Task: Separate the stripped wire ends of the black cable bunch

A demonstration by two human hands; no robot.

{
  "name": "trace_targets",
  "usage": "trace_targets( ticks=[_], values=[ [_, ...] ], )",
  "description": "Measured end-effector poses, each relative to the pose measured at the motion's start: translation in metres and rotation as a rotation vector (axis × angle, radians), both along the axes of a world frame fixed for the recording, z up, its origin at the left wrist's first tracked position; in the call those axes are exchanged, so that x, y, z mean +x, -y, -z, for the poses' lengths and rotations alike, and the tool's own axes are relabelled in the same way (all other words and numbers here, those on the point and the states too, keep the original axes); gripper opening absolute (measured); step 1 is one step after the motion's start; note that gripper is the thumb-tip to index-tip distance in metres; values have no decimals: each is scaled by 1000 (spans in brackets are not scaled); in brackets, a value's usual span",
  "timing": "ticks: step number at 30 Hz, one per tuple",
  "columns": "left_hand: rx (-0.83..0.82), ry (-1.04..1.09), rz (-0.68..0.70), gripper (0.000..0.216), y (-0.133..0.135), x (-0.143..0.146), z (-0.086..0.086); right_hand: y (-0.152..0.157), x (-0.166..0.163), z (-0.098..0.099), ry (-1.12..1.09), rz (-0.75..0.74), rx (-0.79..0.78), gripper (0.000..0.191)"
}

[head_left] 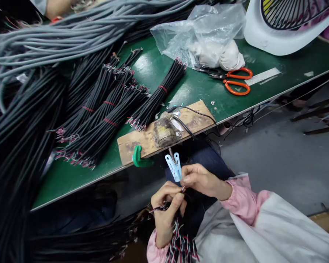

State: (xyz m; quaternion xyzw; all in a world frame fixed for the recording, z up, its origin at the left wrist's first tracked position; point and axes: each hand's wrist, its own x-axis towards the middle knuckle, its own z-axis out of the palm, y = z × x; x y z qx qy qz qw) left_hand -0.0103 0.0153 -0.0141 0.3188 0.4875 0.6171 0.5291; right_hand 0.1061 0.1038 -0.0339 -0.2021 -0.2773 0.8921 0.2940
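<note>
A thin cable end (183,189) sits between the two hands, over the person's lap, just below the bench edge. The left hand (168,217) grasps it between thumb and fingers, with a bunch of stripped wires (181,243) hanging below the wrist; the right hand (200,179) has its fingers bent together at the tip, though whether they grip it I cannot tell. Just above, a blue clothespin (174,168) stands between the hands and a wooden board (131,144), which carries a grimy block (164,130) and a green clamp (138,157). Red-banded black bundles (98,113) crowd the bench leftward, under thick grey cables (79,40). Beyond the board lie orange-handled scissors (237,87), a clear plastic bag (205,25) and a white fan (279,42).
</note>
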Motion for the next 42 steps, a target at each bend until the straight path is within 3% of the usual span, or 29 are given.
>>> trace_targets(
  ticks=[2,5,7,13,17,23,32,37,42],
  values=[
    [31,-62,0,10,0,-4,-3,-10,-1,-6,146,122,91,33],
    [76,-110,-10,14,1,-9,-8,-25,-2,-21,372,297,438,36],
    [106,-134,-20,17,1,-12,-11,-33,-6,-32,411,319,531,38],
    [104,-210,-24,18,-10,-14,-18,-39,-21,-40,177,90,279,47],
    [45,-238,4,14,-14,-14,-17,-37,-23,-37,13,67,121,45],
    [-6,-196,36,11,-15,-16,-14,-35,-25,-33,-59,35,42,45],
    [-42,-210,46,8,-17,-15,-20,-23,-19,6,-2,20,-123,55],
    [-120,-163,84,8,-7,-15,-19,-14,3,10,198,54,124,38],
    [-393,27,178,33,2,1,0,-7,20,6,354,-1,445,32]
  ],
)
